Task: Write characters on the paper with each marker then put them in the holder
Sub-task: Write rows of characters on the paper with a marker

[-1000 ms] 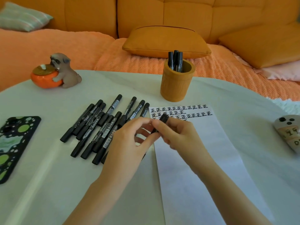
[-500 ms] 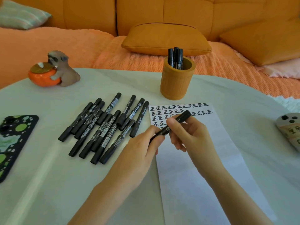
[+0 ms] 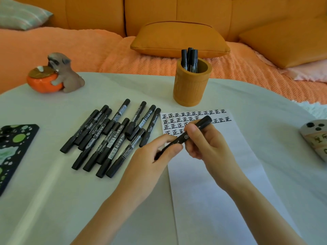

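Note:
A black marker (image 3: 184,137) slants over the upper part of the white paper (image 3: 212,183). My left hand (image 3: 152,160) pinches its lower end, and my right hand (image 3: 205,144) grips its upper half with curled fingers. Rows of written black characters (image 3: 178,119) fill the top of the paper, partly hidden by my right hand. Several more black markers (image 3: 113,137) lie side by side on the table to the left of the paper. The round wooden holder (image 3: 192,89) stands just beyond the paper with three markers (image 3: 189,59) upright in it.
A dog-and-pumpkin figurine (image 3: 54,75) sits at the table's back left. A dark patterned phone case (image 3: 12,149) lies at the left edge. A pale ceramic object (image 3: 316,138) sits at the right edge. An orange sofa with cushions (image 3: 178,39) runs behind the white table (image 3: 53,200).
Both hands have moved the marker rightward over the paper, and it now slants with one end up past my right hand. The view has shifted slightly.

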A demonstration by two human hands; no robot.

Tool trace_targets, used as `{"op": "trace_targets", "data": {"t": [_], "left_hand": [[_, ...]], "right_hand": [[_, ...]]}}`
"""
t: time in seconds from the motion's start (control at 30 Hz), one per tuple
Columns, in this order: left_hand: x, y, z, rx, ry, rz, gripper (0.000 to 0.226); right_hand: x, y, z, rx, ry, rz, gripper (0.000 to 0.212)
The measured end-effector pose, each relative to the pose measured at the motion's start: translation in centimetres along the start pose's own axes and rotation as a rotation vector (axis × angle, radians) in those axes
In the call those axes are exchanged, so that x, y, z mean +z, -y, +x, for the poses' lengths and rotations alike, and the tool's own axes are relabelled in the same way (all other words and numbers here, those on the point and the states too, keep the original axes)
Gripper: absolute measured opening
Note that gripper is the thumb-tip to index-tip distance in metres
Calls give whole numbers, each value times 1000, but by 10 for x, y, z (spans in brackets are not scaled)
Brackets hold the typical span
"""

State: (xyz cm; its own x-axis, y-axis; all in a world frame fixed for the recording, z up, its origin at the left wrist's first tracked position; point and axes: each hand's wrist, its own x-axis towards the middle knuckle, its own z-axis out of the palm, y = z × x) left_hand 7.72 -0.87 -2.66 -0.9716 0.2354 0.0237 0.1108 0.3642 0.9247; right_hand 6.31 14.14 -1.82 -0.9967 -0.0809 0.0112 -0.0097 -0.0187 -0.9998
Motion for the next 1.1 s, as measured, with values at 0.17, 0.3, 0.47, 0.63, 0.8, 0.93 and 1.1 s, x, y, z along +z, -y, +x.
{"op": "trace_targets", "data": {"t": [0.17,0.3,0.47,0.63,0.8,0.93,1.1], "left_hand": [[2,2,0,16,0,66,27],[3,3,2,16,3,111,28],[3,8,0,-64,25,119,18],[2,17,0,-69,101,131,20],[2,21,2,-39,18,135,14],[2,25,4,-46,6,150,11],[4,23,3,-31,43,171,12]], "right_hand": [[0,-1,0,10,-50,59,16],[-2,0,3,55,-31,49,24],[-22,-5,16,36,-186,179,15],[-45,-5,25,18,-254,84,20],[-50,-19,35,48,-347,-88,16],[-50,-26,39,61,-418,-164,23],[-46,-34,38,38,-444,-302,47]]}}
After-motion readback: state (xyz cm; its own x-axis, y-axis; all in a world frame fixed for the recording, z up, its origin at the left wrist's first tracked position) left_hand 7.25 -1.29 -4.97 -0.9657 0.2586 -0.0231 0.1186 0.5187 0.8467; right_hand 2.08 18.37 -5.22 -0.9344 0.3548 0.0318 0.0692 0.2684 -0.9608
